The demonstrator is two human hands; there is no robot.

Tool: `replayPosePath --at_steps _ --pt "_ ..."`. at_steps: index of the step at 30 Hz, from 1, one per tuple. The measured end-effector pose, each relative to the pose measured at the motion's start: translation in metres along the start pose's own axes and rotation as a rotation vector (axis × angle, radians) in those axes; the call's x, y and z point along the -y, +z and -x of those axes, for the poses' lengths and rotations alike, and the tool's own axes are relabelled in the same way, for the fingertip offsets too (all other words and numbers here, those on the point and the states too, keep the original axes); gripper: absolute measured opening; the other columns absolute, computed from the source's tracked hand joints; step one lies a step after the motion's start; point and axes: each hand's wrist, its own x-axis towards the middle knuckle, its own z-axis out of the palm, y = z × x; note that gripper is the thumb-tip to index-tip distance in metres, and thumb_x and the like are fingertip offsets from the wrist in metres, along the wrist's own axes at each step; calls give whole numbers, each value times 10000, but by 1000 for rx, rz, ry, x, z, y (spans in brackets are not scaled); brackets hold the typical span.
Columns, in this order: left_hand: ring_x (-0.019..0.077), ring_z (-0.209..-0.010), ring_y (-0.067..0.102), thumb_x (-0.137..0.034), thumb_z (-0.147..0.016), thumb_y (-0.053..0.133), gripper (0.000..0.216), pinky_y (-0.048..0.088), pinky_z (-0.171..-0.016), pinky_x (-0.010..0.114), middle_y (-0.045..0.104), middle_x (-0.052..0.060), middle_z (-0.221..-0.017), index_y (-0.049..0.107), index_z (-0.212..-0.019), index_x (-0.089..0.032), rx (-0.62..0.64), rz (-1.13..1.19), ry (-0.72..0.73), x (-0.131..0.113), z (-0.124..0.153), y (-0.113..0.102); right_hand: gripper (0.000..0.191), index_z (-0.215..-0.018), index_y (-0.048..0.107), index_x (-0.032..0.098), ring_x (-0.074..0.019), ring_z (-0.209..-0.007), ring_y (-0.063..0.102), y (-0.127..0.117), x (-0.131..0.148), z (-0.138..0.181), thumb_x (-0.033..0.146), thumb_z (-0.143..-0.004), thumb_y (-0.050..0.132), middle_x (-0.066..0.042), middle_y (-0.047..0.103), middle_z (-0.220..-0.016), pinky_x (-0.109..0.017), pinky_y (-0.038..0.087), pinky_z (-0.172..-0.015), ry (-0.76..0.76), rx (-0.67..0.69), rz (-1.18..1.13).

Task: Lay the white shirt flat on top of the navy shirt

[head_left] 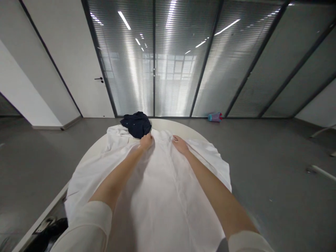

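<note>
The left hand (146, 141) is closed on the far edge of a white garment (162, 196), its fingers curled round a fold of the cloth. The right hand (179, 143) lies just beside it on the same far edge, fingers bent down onto the fabric — whether it pinches the cloth or only presses on it cannot be told. Between the two hands the cloth bunches into a low ridge, and a seam runs from there back toward the person.

The garment spreads out from both hands over a round white table (181, 127), covering most of it and hanging over the right rim. Just beyond the left hand, touching its knuckles, sits a crumpled dark navy garment (136, 124).

Farther off — well past the right hand, on the grey floor against the glass wall — lies a small pink and blue object (214, 117).
</note>
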Motion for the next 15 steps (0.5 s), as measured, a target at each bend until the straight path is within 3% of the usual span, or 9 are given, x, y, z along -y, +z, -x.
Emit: replayPosePath --at_steps 3,5,9,12,15 --pt "319 -1020 674 -303 -1000 410 313 495 -854 406 689 169 -1101 628 -1186 -177 -38 -29 45 -1 3 -3 334 -1123 705 167 -216 -1273 554 -3 6 10 143 -796 642 -109 614 -1368 -372 381 -1125 -68 47 71" --pt "335 -1071 645 -301 -983 445 331 483 -896 440 652 170 -1178 597 -1252 -183 -62 -44 86 -1 6 -9 295 -1075 722 176 -216 -1168 617 -14 16 24 156 -789 655 -102 658 -1294 -369 435 -1071 -87 76 97" --pt "375 -1258 496 -234 -953 476 444 395 -1029 510 513 179 -1375 507 -1394 -196 -217 -88 235 -9 15 -18 229 -1036 720 213 -195 -860 684 -71 25 85 289 -849 612 -67 745 -1000 -331 533 -850 -178 103 167" --pt "340 -1231 507 -198 -956 457 370 404 -1041 473 545 151 -1296 594 -1299 -198 -203 -61 454 -32 19 -16 214 -888 698 238 -204 -765 669 -133 8 155 403 -854 566 -52 731 -827 -310 531 -741 -187 -90 342" --pt "239 -1056 618 -190 -948 481 285 484 -956 354 579 85 -1215 668 -1161 -226 -52 6 606 -71 23 -9 205 -802 660 258 -228 -716 688 -184 -29 219 445 -803 575 -59 729 -770 -324 534 -690 20 -326 445"
